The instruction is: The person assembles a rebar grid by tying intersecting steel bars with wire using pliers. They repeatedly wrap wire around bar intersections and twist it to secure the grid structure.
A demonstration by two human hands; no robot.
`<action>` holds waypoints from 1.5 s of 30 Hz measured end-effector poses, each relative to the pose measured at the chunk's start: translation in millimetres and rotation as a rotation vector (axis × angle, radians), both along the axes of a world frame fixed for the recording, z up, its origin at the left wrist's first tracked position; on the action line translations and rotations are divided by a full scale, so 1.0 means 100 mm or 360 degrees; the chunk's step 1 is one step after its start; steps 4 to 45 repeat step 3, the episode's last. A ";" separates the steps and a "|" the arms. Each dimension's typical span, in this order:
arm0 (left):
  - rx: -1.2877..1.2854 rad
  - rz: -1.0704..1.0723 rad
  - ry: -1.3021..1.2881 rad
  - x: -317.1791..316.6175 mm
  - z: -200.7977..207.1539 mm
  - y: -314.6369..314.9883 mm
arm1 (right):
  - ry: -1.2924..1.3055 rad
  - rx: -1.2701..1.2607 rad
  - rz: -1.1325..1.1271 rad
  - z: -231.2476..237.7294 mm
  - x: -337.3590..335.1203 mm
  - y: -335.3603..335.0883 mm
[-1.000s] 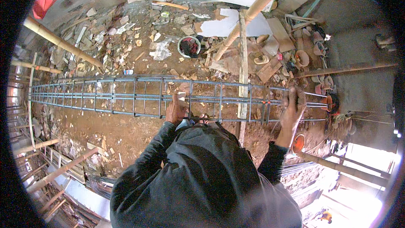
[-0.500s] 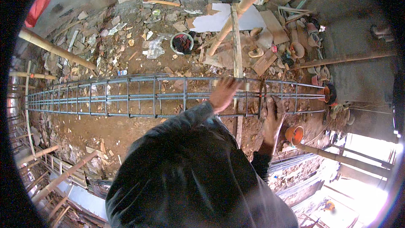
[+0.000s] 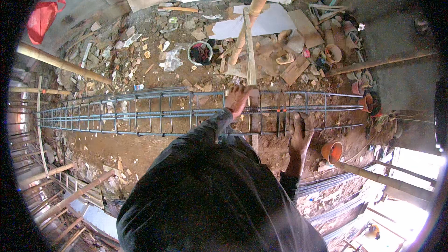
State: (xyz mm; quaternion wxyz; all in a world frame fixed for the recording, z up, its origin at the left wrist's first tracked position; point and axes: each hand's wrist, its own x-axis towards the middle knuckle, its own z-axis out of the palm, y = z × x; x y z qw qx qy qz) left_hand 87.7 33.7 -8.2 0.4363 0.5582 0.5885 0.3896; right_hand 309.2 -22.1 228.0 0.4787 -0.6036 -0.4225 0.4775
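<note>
A long steel rebar cage (image 3: pixel 149 113), with several stirrups along its bars, stretches from left to right in front of me. My left hand (image 3: pixel 238 100) is at the far bar, its fingers bent over the steel beside a wooden upright (image 3: pixel 250 56). To the right, two dark stirrups (image 3: pixel 281 121) stand close together, with small orange marks near the middle bars. My right hand (image 3: pixel 301 130) is just right of them at the near bar, fingers curled; whatever may be in them is hidden.
Bamboo poles (image 3: pixel 252 25) cross the site at several angles. Beyond the cage lie rubble and a bucket (image 3: pixel 200 53) with dark cloth in it. An orange bucket (image 3: pixel 332 152) sits right of my right forearm; another orange container (image 3: pixel 367 103) is by the cage's right end.
The view has shifted and tilted slightly. My right hand has drawn a little right and nearer, away from the dark stirrups. The left hand's fingers now bend over the far bar.
</note>
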 end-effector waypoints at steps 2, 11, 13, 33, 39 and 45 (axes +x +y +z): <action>-0.0159 -0.0352 0.0942 -0.15 0.03 -0.04 | -0.0111 0.0020 -0.0085 -0.17 0.06 0.04; -0.0232 -0.0139 -0.0025 -0.12 0.07 -0.06 | -0.0157 0.0074 -0.0093 -0.23 0.11 0.02; -0.0232 -0.0139 -0.0025 -0.12 0.07 -0.06 | -0.0157 0.0074 -0.0093 -0.23 0.11 0.02; -0.0232 -0.0139 -0.0025 -0.12 0.07 -0.06 | -0.0157 0.0074 -0.0093 -0.23 0.11 0.02; -0.0232 -0.0139 -0.0025 -0.12 0.07 -0.06 | -0.0157 0.0074 -0.0093 -0.23 0.11 0.02; -0.0232 -0.0139 -0.0025 -0.12 0.07 -0.06 | -0.0157 0.0074 -0.0093 -0.23 0.11 0.02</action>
